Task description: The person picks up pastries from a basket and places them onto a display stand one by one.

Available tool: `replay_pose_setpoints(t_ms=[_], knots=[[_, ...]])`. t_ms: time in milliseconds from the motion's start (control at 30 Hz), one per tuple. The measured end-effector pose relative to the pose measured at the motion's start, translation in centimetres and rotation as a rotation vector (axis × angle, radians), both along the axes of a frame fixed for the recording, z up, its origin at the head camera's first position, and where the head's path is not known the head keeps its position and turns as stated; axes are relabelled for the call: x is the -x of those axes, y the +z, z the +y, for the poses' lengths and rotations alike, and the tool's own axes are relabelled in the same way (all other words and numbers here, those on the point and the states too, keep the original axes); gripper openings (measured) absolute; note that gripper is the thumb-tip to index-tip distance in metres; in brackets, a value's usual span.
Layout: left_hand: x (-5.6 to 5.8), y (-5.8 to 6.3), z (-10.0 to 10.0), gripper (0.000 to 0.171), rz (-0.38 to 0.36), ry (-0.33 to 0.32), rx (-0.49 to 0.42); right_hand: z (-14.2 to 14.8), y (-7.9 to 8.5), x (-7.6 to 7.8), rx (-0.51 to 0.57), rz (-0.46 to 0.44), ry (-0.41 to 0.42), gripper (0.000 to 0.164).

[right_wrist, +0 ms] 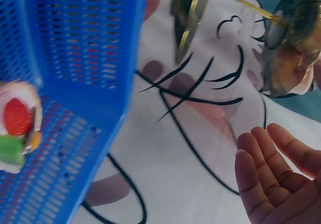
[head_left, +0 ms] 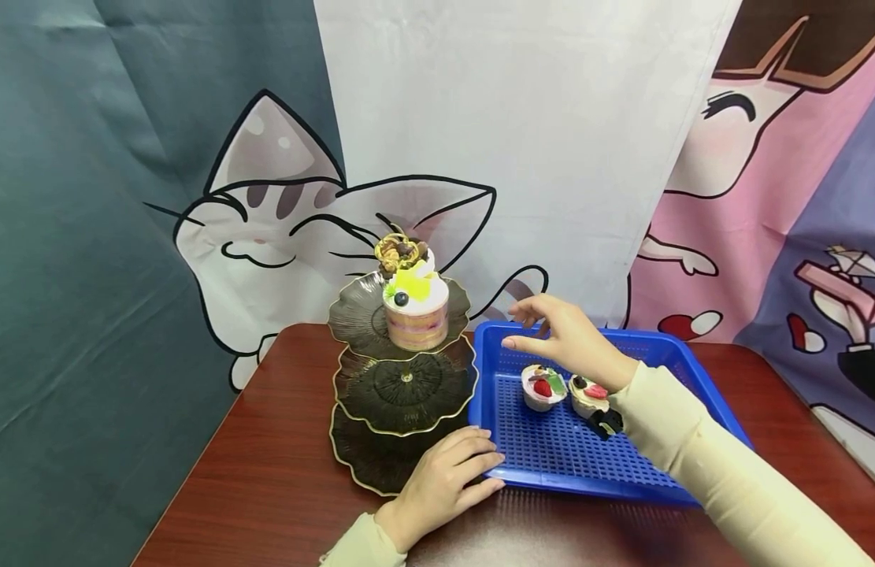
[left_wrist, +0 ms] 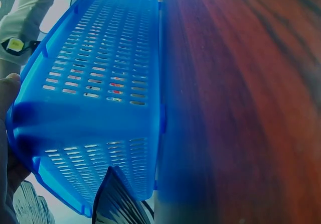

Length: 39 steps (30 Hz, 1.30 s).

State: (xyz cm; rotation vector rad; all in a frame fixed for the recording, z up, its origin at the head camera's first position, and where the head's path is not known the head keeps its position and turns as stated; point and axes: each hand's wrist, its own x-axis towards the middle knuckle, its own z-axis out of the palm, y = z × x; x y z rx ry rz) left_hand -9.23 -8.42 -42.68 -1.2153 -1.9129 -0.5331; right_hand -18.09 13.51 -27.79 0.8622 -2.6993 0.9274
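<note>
My left hand [head_left: 447, 480] rests on the near left corner of a blue plastic basket [head_left: 586, 482], fingers over its rim. Above the basket's far left part hovers my right hand [head_left: 568, 335], fingers loosely bent and nothing held. Two small cupcakes lie in the basket: one with a strawberry and green topping [head_left: 542, 387], the other with pink and dark toppings [head_left: 588, 394]. On the top plate of a three-tier black stand [head_left: 405, 398] sits a round layered cake [head_left: 417, 315] with yellow topping. Behind it stands a chocolate-topped cupcake [head_left: 398, 253], partly hidden.
The stand's gold-edged plates reach close to the basket's left side. Both stand and basket are on a reddish-brown wooden table [head_left: 246, 472]. A cartoon-printed cloth [head_left: 550, 142] hangs behind. A small black camera [head_left: 606, 423] is strapped under my right wrist.
</note>
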Motion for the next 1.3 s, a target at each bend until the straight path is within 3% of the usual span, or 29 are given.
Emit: replay_pose_setpoints(t_ms=[667, 967, 1300], knots=[[0.1, 0.1, -0.1, 0.019, 0.007, 0.014, 0.000, 2.6, -2.9, 0.9, -0.040, -0.046, -0.042, 0.047], [-0.2, -0.1, 0.1, 0.018, 0.027, 0.013, 0.012, 4.1, -5.2, 1.2, -0.014, -0.105, -0.075, 0.047], [-0.3, -0.2, 0.1, 0.019, 0.030, 0.012, 0.030, 5.5, -7.2, 1.6, -0.030, -0.077, -0.074, 0.040]])
